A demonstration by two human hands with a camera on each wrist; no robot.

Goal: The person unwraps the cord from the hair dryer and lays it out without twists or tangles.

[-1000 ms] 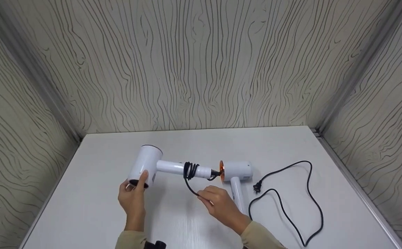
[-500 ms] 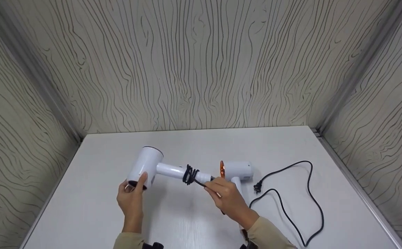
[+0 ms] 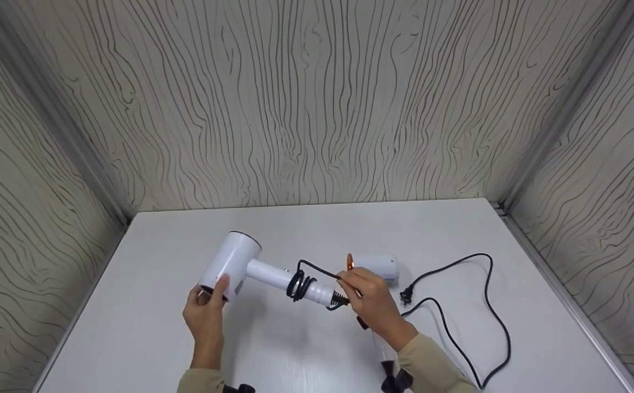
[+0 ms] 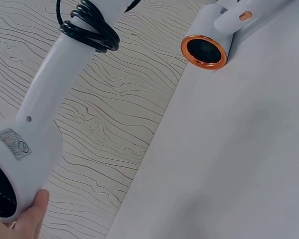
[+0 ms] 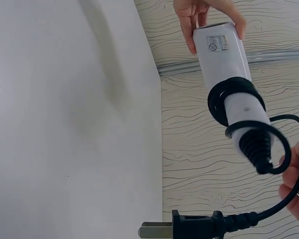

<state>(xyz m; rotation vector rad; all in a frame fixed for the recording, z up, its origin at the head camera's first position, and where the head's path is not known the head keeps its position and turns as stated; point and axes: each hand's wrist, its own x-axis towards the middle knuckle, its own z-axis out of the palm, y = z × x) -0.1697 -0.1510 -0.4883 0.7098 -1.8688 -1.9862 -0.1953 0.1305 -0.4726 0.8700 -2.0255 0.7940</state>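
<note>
Orange-rimmed hair dryer (image 3: 379,266) and black cord (image 3: 508,344) on white table (image 3: 147,327), patterned walls (image 3: 317,109) around.

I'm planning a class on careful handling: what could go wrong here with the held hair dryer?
The left hand grips the held dryer only at one end, so a hard pull on the cord might twist it free. The coils look loose and could slip along the handle. The dangling plug might knock the other dryer nearby.

1. The table (image 3: 131,305) is bare left of the left hand (image 3: 204,317) and along the back wall (image 3: 317,120): room to pass.
2. The held hair dryer (image 3: 233,262) and coiled cord (image 3: 298,286) bar the gap to the right hand (image 3: 374,301).
3. Past it, a second hair dryer (image 3: 380,266) and looped cord (image 3: 487,295) obstruct.
</note>
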